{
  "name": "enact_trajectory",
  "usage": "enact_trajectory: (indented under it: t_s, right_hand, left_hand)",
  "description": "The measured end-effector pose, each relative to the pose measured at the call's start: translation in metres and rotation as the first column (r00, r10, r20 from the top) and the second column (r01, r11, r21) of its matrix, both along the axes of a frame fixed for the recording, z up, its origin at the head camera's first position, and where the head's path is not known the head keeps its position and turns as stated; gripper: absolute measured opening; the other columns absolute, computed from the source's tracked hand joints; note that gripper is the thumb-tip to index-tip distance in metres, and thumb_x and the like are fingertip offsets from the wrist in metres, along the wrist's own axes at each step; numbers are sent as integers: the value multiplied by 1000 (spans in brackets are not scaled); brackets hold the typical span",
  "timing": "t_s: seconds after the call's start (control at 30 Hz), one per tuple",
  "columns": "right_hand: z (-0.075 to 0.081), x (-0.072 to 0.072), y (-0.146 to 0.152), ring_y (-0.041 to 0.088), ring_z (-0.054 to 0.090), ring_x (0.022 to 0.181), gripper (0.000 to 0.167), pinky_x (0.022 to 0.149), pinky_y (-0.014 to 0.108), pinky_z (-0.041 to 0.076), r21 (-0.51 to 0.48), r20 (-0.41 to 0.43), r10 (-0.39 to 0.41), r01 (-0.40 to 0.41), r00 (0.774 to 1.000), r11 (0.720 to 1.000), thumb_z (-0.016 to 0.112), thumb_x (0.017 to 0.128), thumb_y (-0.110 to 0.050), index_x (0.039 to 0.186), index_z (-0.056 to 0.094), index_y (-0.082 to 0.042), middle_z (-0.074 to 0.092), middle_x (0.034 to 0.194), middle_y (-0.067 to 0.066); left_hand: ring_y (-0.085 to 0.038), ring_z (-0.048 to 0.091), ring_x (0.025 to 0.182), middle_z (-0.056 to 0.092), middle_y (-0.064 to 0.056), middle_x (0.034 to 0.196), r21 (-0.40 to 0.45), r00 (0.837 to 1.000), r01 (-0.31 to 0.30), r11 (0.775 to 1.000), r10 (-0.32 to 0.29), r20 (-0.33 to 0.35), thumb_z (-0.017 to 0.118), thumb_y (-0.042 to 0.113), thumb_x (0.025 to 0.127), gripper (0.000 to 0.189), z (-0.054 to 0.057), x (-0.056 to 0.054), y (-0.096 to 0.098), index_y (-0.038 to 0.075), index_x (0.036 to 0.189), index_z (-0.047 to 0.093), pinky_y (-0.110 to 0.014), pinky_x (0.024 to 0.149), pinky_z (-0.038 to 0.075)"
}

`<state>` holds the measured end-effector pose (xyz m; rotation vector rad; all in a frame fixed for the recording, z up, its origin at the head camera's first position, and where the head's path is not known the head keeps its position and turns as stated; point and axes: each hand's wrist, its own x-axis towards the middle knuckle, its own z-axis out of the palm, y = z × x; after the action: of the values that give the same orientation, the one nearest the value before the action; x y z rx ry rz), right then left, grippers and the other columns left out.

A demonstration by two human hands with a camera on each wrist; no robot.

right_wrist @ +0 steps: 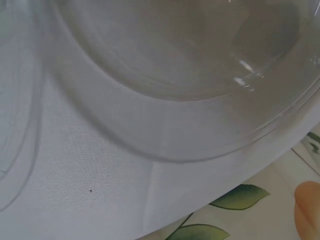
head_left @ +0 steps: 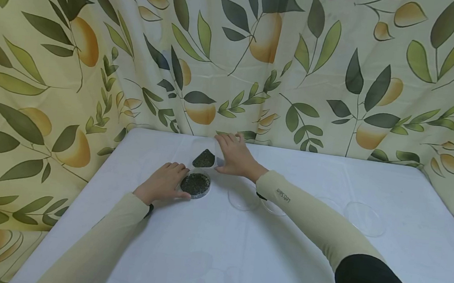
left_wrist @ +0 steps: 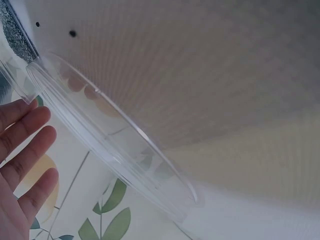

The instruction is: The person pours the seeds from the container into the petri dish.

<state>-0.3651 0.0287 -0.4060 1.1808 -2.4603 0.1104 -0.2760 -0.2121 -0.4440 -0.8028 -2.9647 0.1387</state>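
Observation:
On the far part of the table, my left hand (head_left: pixel 164 182) holds the left side of a clear petri dish (head_left: pixel 196 185), its thumb at the near edge and fingers toward the back. Dark granular material fills the dish. Just behind it is a clear container (head_left: pixel 204 159) with dark green-black granules heaped at a slant; my right hand (head_left: pixel 237 157) grips its right side. The left wrist view shows the left hand's spread fingers (left_wrist: pixel 32 160) and some dark granules (left_wrist: pixel 17 37). The right wrist view does not show the right hand.
Several clear round dishes lie right of the hands, among them one near the right forearm (head_left: pixel 243 197) and one farther right (head_left: pixel 364 219). Transparent rims (right_wrist: pixel 175 100) fill the right wrist view. A leaf-and-fruit curtain (head_left: pixel 321 77) hangs behind the white table (head_left: pixel 182 252).

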Motion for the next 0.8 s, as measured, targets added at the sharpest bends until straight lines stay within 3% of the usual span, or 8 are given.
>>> enact_trajectory:
  t_s: [0.3, 0.8]
  right_hand:
    - [-7, -7, -6, 30, 48, 120, 90, 99, 55, 35, -33, 22, 2, -1, 1000, 999, 78, 64, -48, 132, 43, -1, 50, 132, 14]
    - [-16, -16, -14, 32, 41, 129, 91, 105, 59, 28, -57, 209, -61, 75, 976, 996, 77, 67, -47, 137, 37, -2, 46, 138, 15]
  left_hand:
    - [-29, 52, 118, 55, -14, 127, -6, 1000, -7, 1000, 7, 9, 56, 69, 77, 88, -1, -1, 0, 1, 132, 50, -45, 102, 40]
    - [-29, 52, 117, 56, -14, 125, 5, 1000, -1, 1000, 1, 10, 56, 69, 77, 86, 1, 0, 0, 1, 130, 51, -45, 102, 40]
